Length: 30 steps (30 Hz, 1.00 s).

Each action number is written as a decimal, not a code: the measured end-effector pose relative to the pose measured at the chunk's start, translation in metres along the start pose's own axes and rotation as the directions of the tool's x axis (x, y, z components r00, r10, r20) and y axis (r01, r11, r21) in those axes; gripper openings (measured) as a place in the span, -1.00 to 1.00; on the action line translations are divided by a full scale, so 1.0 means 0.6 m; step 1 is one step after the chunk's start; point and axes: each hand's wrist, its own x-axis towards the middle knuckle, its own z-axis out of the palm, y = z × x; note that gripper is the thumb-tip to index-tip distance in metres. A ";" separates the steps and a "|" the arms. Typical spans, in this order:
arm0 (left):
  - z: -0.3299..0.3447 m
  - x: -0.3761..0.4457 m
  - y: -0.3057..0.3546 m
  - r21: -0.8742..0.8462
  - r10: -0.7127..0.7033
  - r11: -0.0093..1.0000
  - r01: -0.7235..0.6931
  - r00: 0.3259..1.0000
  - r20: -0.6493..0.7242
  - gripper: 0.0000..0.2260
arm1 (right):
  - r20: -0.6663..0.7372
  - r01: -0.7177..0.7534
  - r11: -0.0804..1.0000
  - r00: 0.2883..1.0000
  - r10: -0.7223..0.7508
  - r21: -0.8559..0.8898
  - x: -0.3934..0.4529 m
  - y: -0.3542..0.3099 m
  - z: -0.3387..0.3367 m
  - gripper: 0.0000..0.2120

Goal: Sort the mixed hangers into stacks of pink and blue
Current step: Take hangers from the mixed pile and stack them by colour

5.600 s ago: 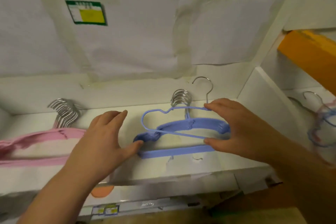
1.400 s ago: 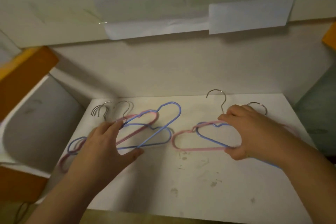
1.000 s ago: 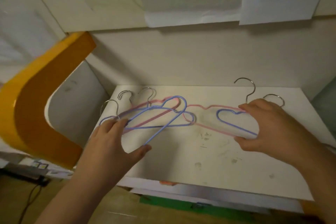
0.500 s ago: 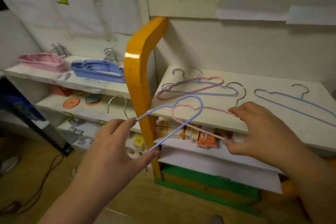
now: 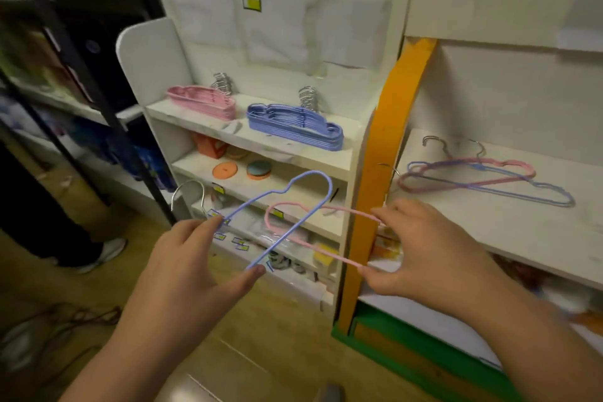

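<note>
The left hand (image 5: 182,258) pinches a thin blue wire hanger (image 5: 287,202) between thumb and fingers; the right hand (image 5: 421,248) likewise grips a pink wire hanger (image 5: 293,228), one colour per hand, seemingly ready for the pink stack (image 5: 202,101) and blue stack (image 5: 293,127) on the white shelf (image 5: 326,157).

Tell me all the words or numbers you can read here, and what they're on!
None can be read.
Green and yellow sticker on the white shelf back panel: too blurred.
Small yellow and blue price tags along the lower shelf edges: too small.
Orange box on the second shelf: no readable print.
</note>
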 end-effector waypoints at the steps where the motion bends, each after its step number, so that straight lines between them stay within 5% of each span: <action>1: 0.001 0.017 -0.015 0.018 -0.004 1.000 0.004 1.000 -0.006 -0.14 | -0.002 0.006 1.000 1.000 -0.006 -0.004 0.021 -0.010 0.008 -0.27; 19: -0.012 0.425 -0.238 0.003 -0.086 0.996 0.085 0.996 0.008 -0.16 | -0.063 -0.067 0.995 0.995 0.071 0.068 0.493 -0.078 0.054 -0.24; 25: 0.028 0.603 -0.308 -0.042 0.065 0.997 -0.062 0.995 0.076 -0.19 | -0.064 -0.245 0.969 0.967 0.246 0.027 0.584 -0.075 0.065 -0.30; 28: 0.044 0.706 -0.341 -0.122 0.164 0.981 -0.149 0.978 0.128 -0.21 | -0.130 -0.388 0.921 0.912 0.388 0.031 0.619 -0.079 0.063 -0.44; 30: 0.055 0.776 -0.355 -0.150 0.247 0.963 -0.226 0.958 0.144 -0.22 | -0.184 -0.478 0.878 0.860 0.476 0.037 0.636 -0.084 0.065 -0.36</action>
